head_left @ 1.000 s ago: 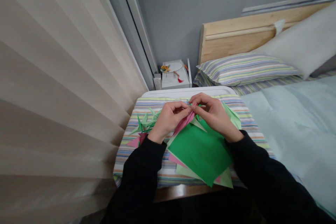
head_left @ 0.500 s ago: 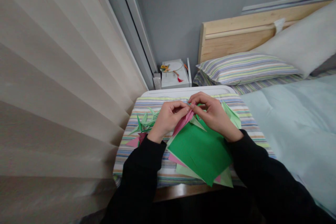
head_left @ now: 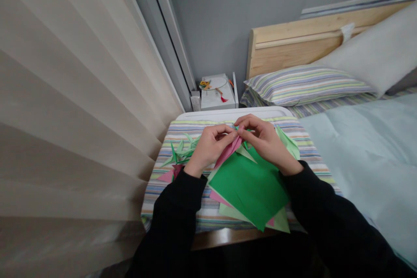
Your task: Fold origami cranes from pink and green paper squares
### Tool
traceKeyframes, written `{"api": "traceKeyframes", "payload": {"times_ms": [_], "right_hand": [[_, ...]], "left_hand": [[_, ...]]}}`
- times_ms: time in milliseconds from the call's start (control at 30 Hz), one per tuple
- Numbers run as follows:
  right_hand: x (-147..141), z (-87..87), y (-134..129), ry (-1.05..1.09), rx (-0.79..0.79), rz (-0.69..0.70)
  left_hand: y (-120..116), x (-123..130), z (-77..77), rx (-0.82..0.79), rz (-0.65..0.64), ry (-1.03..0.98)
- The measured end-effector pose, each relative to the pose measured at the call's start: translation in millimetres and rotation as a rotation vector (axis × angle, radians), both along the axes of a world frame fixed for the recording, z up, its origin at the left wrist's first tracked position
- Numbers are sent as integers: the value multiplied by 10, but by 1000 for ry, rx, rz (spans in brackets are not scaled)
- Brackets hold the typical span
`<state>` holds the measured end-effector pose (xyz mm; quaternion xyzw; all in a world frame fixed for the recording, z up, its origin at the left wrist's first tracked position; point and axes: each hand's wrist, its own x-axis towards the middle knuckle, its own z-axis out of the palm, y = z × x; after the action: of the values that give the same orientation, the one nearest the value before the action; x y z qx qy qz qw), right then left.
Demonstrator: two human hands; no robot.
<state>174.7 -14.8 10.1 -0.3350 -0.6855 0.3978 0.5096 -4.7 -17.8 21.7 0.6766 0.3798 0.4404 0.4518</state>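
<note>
Both hands meet above the far half of a small table, pinching a folded piece of pink paper (head_left: 228,151) between thumbs and fingers. My left hand (head_left: 211,145) grips it from the left, and my right hand (head_left: 260,139) holds its upper tip. The fingertips partly cover the folds. Below them lies a dark green paper sheet (head_left: 249,189) on top of light green and pink sheets. A pale green pointed paper piece (head_left: 246,153) sticks out beside the pink one. Left of my left hand rest several folded green paper cranes (head_left: 182,152) and a pink folded piece (head_left: 167,176).
A striped cloth (head_left: 159,195) covers the white-rimmed table. More light green paper (head_left: 288,141) lies beyond my right wrist. A white bedside stand (head_left: 215,103) holds a hoop and a red tassel (head_left: 223,99). The bed (head_left: 365,147) is on the right, a pleated curtain (head_left: 81,117) on the left.
Hardly anything differs. My fingertips have shifted very slightly at the tip of the pink paper, which stays held by both hands.
</note>
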Motion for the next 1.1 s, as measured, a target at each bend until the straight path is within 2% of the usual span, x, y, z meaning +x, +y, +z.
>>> {"api": "traceKeyframes", "payload": {"times_ms": [133, 233, 400, 700, 800, 900, 1000, 1100], "right_hand": [[2, -25, 20, 67, 2, -72], [13, -33, 41, 119, 38, -151], [34, -41, 60, 114, 69, -183], [20, -49, 69, 95, 47, -225], [9, -41, 62, 130, 2, -190], [-7, -27, 32, 83, 25, -125], [-25, -10, -9, 33, 38, -77], [-38, 5, -31, 89, -23, -47]], "left_hand": [[9, -5, -14, 26, -9, -10], [11, -4, -24, 17, -7, -95], [-12, 7, -23, -188, -87, -220], [-27, -10, -31, -209, -22, -131], [10, -11, -58, -204, 40, -167], [40, -2, -73, -186, 101, -291], [31, 18, -63, -214, 64, -421], [3, 32, -44, -287, 20, -462]]}}
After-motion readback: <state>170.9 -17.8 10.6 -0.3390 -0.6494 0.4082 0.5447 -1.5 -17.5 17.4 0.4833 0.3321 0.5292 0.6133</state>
